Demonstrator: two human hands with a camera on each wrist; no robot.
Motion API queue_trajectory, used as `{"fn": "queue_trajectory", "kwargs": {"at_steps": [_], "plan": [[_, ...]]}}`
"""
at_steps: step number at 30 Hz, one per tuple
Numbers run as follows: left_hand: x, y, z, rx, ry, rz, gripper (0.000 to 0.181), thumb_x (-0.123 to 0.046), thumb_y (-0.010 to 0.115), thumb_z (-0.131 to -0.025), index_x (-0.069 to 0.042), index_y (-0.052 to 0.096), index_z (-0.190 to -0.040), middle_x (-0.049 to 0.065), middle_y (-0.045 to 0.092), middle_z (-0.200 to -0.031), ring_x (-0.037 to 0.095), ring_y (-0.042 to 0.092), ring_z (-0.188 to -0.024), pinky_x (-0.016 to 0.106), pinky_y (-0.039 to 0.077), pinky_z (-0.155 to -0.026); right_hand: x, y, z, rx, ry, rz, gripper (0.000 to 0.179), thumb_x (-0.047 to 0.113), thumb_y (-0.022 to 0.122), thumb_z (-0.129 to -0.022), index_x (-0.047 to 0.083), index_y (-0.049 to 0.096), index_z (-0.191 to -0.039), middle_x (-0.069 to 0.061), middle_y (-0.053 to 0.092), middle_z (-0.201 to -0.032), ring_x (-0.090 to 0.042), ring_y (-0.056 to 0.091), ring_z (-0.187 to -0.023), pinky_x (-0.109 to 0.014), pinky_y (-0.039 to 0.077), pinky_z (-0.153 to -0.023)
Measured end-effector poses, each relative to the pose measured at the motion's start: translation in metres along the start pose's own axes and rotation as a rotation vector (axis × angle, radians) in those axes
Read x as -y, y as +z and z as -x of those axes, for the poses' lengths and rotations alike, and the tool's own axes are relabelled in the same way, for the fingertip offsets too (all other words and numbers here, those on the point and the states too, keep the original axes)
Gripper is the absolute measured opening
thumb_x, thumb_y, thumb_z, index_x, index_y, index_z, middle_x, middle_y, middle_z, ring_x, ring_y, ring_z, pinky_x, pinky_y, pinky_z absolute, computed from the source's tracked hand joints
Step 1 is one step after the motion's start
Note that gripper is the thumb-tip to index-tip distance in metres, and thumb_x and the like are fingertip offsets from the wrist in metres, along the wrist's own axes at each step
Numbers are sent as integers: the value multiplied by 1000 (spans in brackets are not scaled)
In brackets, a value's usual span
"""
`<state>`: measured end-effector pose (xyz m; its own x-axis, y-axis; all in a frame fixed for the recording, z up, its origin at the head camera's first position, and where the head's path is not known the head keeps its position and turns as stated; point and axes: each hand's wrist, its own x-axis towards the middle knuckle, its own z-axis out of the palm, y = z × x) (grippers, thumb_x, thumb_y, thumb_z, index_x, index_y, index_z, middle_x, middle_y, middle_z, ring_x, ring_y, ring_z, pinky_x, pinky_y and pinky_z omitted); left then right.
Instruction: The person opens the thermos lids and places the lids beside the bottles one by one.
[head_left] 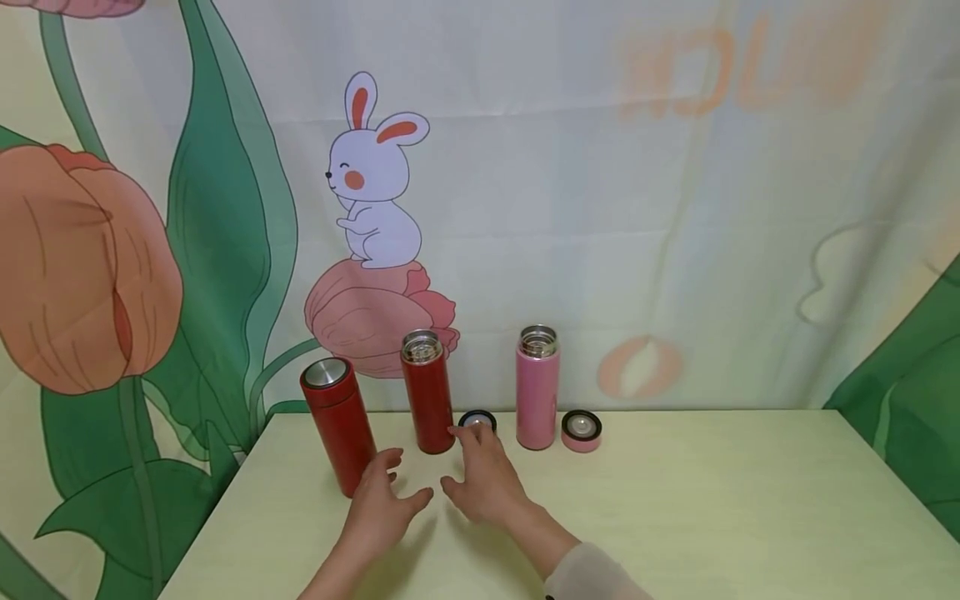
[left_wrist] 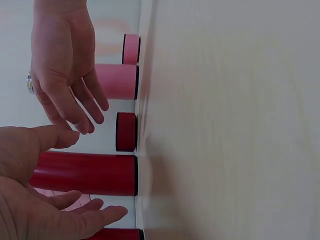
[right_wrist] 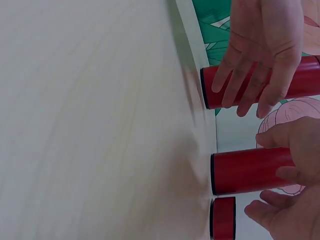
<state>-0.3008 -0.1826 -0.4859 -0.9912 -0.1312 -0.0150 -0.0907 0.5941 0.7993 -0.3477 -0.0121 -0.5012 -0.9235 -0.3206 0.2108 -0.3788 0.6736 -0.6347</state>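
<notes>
A capped red thermos [head_left: 339, 429] with a silver lid top stands at the left, beside my left hand [head_left: 378, 504]. An uncapped red thermos [head_left: 429, 404] stands upright in the middle, its metal mouth showing. Its red lid [left_wrist: 126, 131] lies on the table just right of it, partly hidden by my right hand [head_left: 483, 475] in the head view. Both hands hover before the uncapped red thermos, fingers spread and loosely bent, holding nothing. Whether the left fingertips touch the capped thermos I cannot tell.
An uncapped pink thermos [head_left: 537, 392] stands right of the red lid, with its pink lid [head_left: 581, 432] beside it, underside up. Behind the pale table [head_left: 712, 508] hangs a printed curtain [head_left: 525, 208] with a rabbit and tulips.
</notes>
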Motion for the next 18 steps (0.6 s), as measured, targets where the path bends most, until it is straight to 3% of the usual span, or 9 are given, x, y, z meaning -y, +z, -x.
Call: {"fn": "queue_trajectory", "kwargs": {"at_steps": [5,10,18], "plan": [[8,-10,5,8,-41,9,67,-22,80,-91,-2,45,-144,24,54,-147,45,54,-133,59,51,-106,9,4,0,31,-48,-59,65,24,75,-92,16,48,-150,-11,51,-146,-30,56,-132,-48,50,-108],[21,-23,9,-8,-63,7,61,-26,78,-93,-4,48,-142,22,60,-142,41,58,-130,57,53,-105,18,8,0,78,-119,-125,62,20,74,-93,12,49,-149,-10,53,-147,-27,58,-133,-45,50,-111],[37,-44,13,-54,-108,-27,48,-26,75,-95,-4,50,-129,24,62,-138,42,63,-124,56,55,-102,28,21,-6,185,-142,-159,72,15,71,-92,15,41,-157,-8,56,-149,-25,56,-137,-40,49,-112]]}}
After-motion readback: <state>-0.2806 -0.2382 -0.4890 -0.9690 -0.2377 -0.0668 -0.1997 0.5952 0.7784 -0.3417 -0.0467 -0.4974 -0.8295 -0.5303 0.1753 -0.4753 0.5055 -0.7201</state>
